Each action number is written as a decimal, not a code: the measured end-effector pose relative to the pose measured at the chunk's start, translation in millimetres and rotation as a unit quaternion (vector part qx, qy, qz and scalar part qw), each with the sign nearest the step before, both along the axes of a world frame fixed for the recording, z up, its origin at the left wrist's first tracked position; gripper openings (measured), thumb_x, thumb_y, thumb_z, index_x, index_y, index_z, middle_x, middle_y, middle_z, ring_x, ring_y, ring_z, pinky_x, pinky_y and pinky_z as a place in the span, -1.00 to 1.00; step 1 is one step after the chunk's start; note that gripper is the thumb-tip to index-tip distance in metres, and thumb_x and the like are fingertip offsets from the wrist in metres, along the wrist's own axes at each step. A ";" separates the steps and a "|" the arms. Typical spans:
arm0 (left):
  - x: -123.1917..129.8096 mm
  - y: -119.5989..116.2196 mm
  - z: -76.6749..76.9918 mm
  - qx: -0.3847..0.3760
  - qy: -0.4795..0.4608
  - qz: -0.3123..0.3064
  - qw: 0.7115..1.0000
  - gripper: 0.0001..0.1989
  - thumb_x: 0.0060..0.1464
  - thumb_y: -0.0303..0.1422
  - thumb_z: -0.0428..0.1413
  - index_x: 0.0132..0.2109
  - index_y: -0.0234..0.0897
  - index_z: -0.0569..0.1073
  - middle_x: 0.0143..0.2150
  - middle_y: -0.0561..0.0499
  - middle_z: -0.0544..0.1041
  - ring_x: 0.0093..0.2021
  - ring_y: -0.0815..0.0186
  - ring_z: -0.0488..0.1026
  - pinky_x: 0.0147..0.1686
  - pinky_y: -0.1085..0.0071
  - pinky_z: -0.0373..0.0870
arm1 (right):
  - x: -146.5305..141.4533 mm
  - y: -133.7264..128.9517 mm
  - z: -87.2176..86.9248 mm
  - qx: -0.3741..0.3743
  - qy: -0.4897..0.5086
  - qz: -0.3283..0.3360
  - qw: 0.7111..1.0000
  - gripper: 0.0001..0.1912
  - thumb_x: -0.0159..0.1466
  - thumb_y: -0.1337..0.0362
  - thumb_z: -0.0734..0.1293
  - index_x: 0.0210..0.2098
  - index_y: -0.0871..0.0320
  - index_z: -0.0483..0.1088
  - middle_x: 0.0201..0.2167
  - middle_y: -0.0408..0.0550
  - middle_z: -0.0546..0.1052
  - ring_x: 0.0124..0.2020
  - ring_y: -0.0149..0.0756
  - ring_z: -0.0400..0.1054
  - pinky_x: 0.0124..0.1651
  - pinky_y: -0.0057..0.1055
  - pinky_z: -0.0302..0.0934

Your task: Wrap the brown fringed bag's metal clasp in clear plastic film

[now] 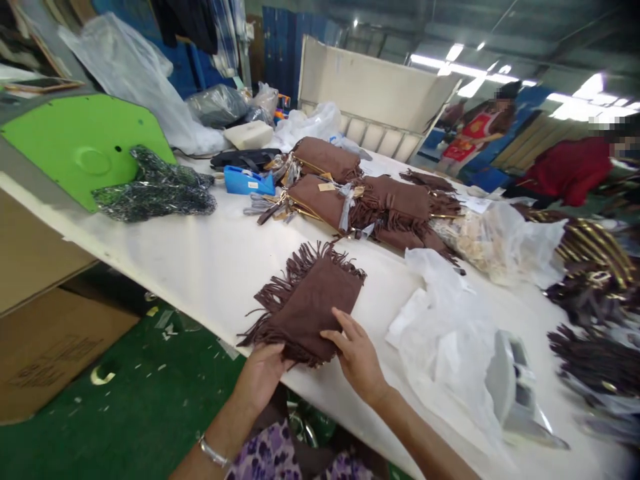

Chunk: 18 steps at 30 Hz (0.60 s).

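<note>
A brown fringed bag [320,303] lies tilted at the near edge of the white table, its fringe spread towards the left and far sides. My left hand [267,373] pinches the bag's near left corner, thumb on top and the other fingers partly hidden beneath. On the bag's right side rest the fingertips of my right hand [357,350]; its fingers are apart and lie on the surface without gripping. Further back, several similar brown bags [325,200] are heaped together, with tags and straps showing among them.
Right of my hands are crumpled white plastic [440,327] and a grey tape dispenser [517,387]. A blue tape dispenser [249,180], dark crinkled wrap [160,190] and a green machine panel [85,143] stand left. Cardboard boxes [65,347] sit below the table. Two people work at back right.
</note>
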<state>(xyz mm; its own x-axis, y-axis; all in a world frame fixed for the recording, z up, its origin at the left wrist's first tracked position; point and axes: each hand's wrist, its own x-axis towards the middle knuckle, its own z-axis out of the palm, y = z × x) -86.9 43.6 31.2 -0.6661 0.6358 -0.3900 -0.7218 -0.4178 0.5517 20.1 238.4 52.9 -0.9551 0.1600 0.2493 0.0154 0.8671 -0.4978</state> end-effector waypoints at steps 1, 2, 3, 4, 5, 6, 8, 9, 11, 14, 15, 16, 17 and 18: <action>-0.3 -6.6 3.8 0.008 -0.002 -0.005 1.000 -0.61 -0.04 -0.42 0.22 -0.01 -0.25 0.45 0.06 -0.13 0.49 0.05 0.03 0.43 -0.05 0.15 0.47 | 9.5 -4.5 -9.6 -0.061 0.005 -0.055 0.997 -0.55 0.24 0.49 0.16 0.06 0.03 0.38 0.33 0.02 0.12 0.30 -0.11 0.05 0.28 0.02 0.06; -0.3 -11.5 7.0 0.016 -0.004 -0.012 1.000 -0.63 0.00 -0.40 0.20 0.00 -0.25 0.45 0.09 -0.13 0.47 0.07 0.04 0.42 -0.05 0.14 0.47 | 17.4 -8.9 -17.8 -0.134 0.008 -0.113 0.984 -0.57 0.26 0.42 0.17 0.10 0.05 0.33 0.32 0.05 0.13 0.27 -0.11 0.10 0.26 0.02 0.08; -0.1 -14.6 9.2 0.025 -0.006 -0.018 1.000 -0.64 0.04 -0.37 0.19 0.02 -0.25 0.44 0.11 -0.13 0.45 0.08 0.04 0.41 -0.04 0.12 0.47 | 23.2 -13.1 -24.0 -0.216 0.010 -0.168 0.962 -0.57 0.28 0.34 0.19 0.14 0.08 0.28 0.29 0.09 0.17 0.22 -0.12 0.17 0.23 0.01 0.12; 0.2 -16.0 10.4 0.031 -0.007 -0.025 0.999 -0.65 0.07 -0.33 0.17 0.03 -0.26 0.43 0.13 -0.14 0.44 0.09 0.03 0.40 -0.04 0.11 0.47 | 26.8 -17.0 -27.7 -0.304 0.011 -0.216 0.928 -0.53 0.29 0.25 0.22 0.18 0.10 0.21 0.24 0.12 0.24 0.16 -0.13 0.24 0.19 -0.02 0.18; 0.6 -15.8 10.5 0.031 -0.007 -0.033 0.999 -0.65 0.11 -0.28 0.16 0.03 -0.26 0.43 0.14 -0.14 0.43 0.09 0.03 0.40 -0.05 0.09 0.47 | 28.1 -20.7 -29.1 -0.392 0.012 -0.250 0.885 -0.48 0.28 0.17 0.24 0.21 0.12 0.16 0.17 0.13 0.32 0.09 -0.15 0.31 0.13 -0.07 0.25; 0.9 -14.5 9.5 0.024 -0.003 -0.043 0.999 -0.65 0.12 -0.24 0.16 0.02 -0.28 0.44 0.11 -0.16 0.45 0.07 0.03 0.42 -0.07 0.08 0.49 | 27.5 -23.8 -28.4 -0.476 0.011 -0.268 0.838 -0.43 0.27 0.10 0.26 0.22 0.13 0.13 0.10 0.11 0.39 0.01 -0.19 0.37 0.05 -0.14 0.31; 1.7 -10.4 5.6 -0.018 0.009 -0.048 0.999 -0.64 0.08 -0.23 0.21 -0.03 -0.34 0.46 0.02 -0.18 0.51 -0.05 0.06 0.48 -0.15 0.13 0.52 | 22.2 -28.4 -22.0 -0.611 0.002 -0.254 0.750 -0.40 0.23 0.04 0.32 0.19 0.11 0.17 -0.01 0.04 0.48 -0.15 -0.28 0.44 -0.10 -0.31 0.37; 2.0 -8.4 3.9 -0.047 0.017 -0.046 0.998 -0.64 0.03 -0.26 0.26 -0.05 -0.36 0.48 -0.04 -0.18 0.53 -0.13 0.09 0.51 -0.21 0.17 0.54 | 18.8 -30.0 -17.0 -0.658 -0.007 -0.232 0.717 -0.42 0.20 0.05 0.36 0.14 0.11 0.22 -0.07 0.00 0.51 -0.23 -0.33 0.45 -0.17 -0.39 0.37; 2.0 -6.0 3.7 -0.095 0.037 -0.035 0.994 -0.62 -0.06 -0.33 0.32 -0.09 -0.38 0.50 -0.10 -0.18 0.56 -0.23 0.15 0.52 -0.30 0.26 0.55 | 13.6 -33.1 -5.6 -0.706 -0.028 -0.195 0.680 -0.53 0.14 0.10 0.43 -0.03 0.15 0.35 -0.23 -0.07 0.54 -0.39 -0.43 0.42 -0.33 -0.52 0.34; -1.6 -8.0 12.8 -0.106 0.087 -0.015 0.990 -0.58 -0.09 -0.34 0.34 -0.06 -0.38 0.50 -0.07 -0.17 0.55 -0.21 0.17 0.52 -0.24 0.28 0.53 | 13.8 -40.0 8.9 -0.731 -0.070 -0.174 0.657 -0.70 0.10 0.16 0.47 -0.29 0.21 0.38 -0.47 -0.13 0.50 -0.53 -0.47 0.37 -0.50 -0.60 0.27; -3.9 -9.8 16.6 -0.100 0.109 -0.007 0.989 -0.57 -0.08 -0.34 0.34 -0.04 -0.38 0.50 -0.05 -0.16 0.55 -0.18 0.16 0.51 -0.18 0.26 0.52 | 15.5 -43.5 11.3 -0.740 -0.087 -0.165 0.646 -0.71 0.12 0.15 0.46 -0.33 0.21 0.37 -0.49 -0.12 0.49 -0.54 -0.46 0.38 -0.53 -0.61 0.26; -6.8 -11.8 19.6 -0.093 0.132 -0.001 0.987 -0.55 -0.08 -0.33 0.34 -0.02 -0.37 0.49 -0.04 -0.16 0.54 -0.14 0.15 0.51 -0.11 0.24 0.50 | 17.4 -47.6 12.1 -0.750 -0.105 -0.151 0.635 -0.72 0.14 0.14 0.44 -0.33 0.21 0.36 -0.49 -0.10 0.50 -0.54 -0.44 0.39 -0.55 -0.60 0.26; -10.2 -13.7 21.3 -0.091 0.155 0.002 0.984 -0.54 -0.08 -0.32 0.34 -0.01 -0.37 0.49 -0.03 -0.15 0.54 -0.11 0.13 0.50 -0.06 0.21 0.48 | 19.0 -52.1 11.1 -0.758 -0.122 -0.138 0.626 -0.73 0.17 0.14 0.42 -0.33 0.22 0.36 -0.48 -0.08 0.51 -0.55 -0.44 0.39 -0.58 -0.60 0.25; -13.8 -15.5 21.3 -0.100 0.173 0.005 0.980 -0.52 -0.11 -0.31 0.35 -0.02 -0.37 0.49 -0.04 -0.16 0.54 -0.09 0.10 0.50 -0.03 0.19 0.46 | 20.2 -57.0 8.4 -0.759 -0.137 -0.133 0.623 -0.73 0.20 0.13 0.40 -0.33 0.23 0.35 -0.48 -0.07 0.51 -0.57 -0.44 0.39 -0.59 -0.59 0.25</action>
